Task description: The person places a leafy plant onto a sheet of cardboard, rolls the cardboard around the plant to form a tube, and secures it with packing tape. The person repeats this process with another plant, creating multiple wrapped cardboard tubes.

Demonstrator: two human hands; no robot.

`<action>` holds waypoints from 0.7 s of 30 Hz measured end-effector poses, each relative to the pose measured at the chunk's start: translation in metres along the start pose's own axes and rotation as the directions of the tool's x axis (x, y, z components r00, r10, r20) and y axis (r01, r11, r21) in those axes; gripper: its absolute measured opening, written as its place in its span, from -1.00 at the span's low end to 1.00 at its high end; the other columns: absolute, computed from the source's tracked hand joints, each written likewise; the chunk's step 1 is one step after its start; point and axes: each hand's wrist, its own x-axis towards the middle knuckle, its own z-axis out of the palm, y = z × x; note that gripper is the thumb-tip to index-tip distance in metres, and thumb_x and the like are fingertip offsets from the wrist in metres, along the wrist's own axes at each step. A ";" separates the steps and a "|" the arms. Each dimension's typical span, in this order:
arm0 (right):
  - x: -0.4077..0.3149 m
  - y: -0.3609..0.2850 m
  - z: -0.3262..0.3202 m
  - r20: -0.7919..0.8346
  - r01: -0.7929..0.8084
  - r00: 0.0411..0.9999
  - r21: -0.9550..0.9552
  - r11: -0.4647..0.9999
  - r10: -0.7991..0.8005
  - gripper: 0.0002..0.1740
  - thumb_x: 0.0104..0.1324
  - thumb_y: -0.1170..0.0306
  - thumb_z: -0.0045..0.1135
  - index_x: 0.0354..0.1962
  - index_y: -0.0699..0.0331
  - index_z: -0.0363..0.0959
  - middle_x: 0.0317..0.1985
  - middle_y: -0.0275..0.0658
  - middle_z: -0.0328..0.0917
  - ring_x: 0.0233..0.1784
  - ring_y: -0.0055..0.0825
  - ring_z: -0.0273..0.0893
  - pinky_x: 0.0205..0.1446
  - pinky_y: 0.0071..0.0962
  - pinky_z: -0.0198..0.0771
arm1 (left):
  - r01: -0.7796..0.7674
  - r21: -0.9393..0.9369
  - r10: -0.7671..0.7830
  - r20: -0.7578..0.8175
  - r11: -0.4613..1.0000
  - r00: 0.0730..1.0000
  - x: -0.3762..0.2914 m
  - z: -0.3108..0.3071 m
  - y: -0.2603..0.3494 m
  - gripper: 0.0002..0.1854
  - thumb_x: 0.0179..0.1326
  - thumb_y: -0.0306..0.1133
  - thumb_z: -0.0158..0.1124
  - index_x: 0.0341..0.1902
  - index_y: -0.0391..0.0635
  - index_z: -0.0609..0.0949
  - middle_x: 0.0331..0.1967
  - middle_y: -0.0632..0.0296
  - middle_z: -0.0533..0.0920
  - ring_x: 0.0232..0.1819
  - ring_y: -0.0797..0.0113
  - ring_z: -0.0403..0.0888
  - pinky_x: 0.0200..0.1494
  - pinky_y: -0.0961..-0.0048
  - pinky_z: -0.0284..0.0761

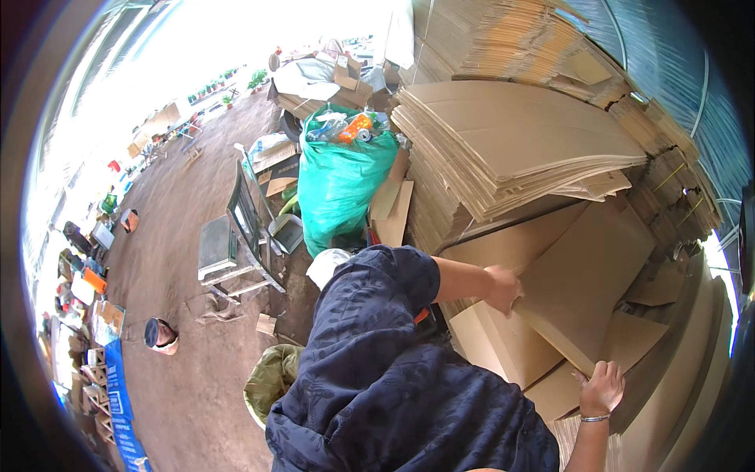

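Observation:
My left hand point(502, 290), somewhat blurred, is closed on the upper end of a pale folded cardboard edge point(554, 337). This edge slants down to the lower right, where my right hand point(600, 386), with a metal bracelet at the wrist, grips its other end. Behind the edge lies a large brown cardboard sheet point(596, 259). Below my left hand stands a bent cardboard flap point(486, 339). More loose sheets lie under and around both hands.
A tall stack of flattened cardboard point(531, 127) rises beyond my hands. To its left stands a green sack point(345, 183) of bottles and cans. A chair point(250, 236) and a pot point(160, 335) stand on the brown floor. An olive bag point(268, 377) is beside my body.

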 end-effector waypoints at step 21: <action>0.005 -0.017 0.009 0.302 -0.071 0.953 0.220 0.973 0.002 -0.38 -0.11 0.03 0.57 -0.30 0.26 0.43 -0.28 -0.09 0.57 -0.14 -0.01 0.58 -0.10 -0.09 0.50 | -0.008 0.095 0.009 -0.012 0.995 1.000 -0.006 0.014 -0.013 -0.56 0.06 -0.02 0.37 -0.03 0.03 0.65 -0.07 0.15 0.68 0.05 0.09 0.64 0.07 0.08 0.55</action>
